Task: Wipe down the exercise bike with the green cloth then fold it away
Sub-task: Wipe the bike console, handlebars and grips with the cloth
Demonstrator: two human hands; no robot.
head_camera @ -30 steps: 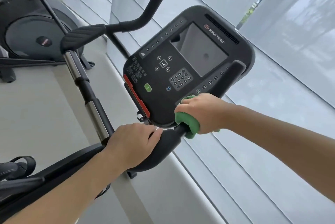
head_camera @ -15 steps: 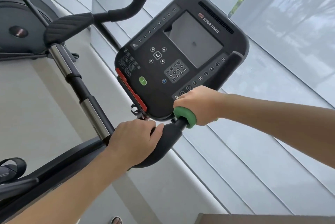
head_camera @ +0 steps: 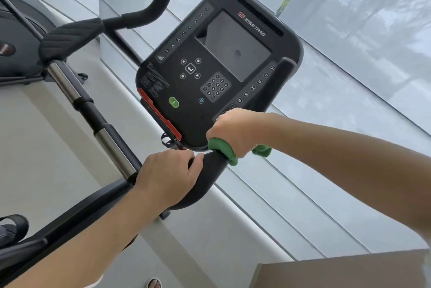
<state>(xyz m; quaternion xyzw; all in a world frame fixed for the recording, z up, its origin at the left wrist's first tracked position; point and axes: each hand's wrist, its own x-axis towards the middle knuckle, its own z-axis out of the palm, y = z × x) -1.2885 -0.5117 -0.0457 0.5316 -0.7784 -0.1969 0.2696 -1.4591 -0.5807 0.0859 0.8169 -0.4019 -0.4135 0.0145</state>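
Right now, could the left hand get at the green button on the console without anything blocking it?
Probably yes. The left hand grips the near handlebar just below the console, and nothing lies between it and the green button.

head-worn view, tilted, down, close

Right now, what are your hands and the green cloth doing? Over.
Right hand grips green cloth around handlebar. Left hand holds handlebar bare. Nothing in the way.
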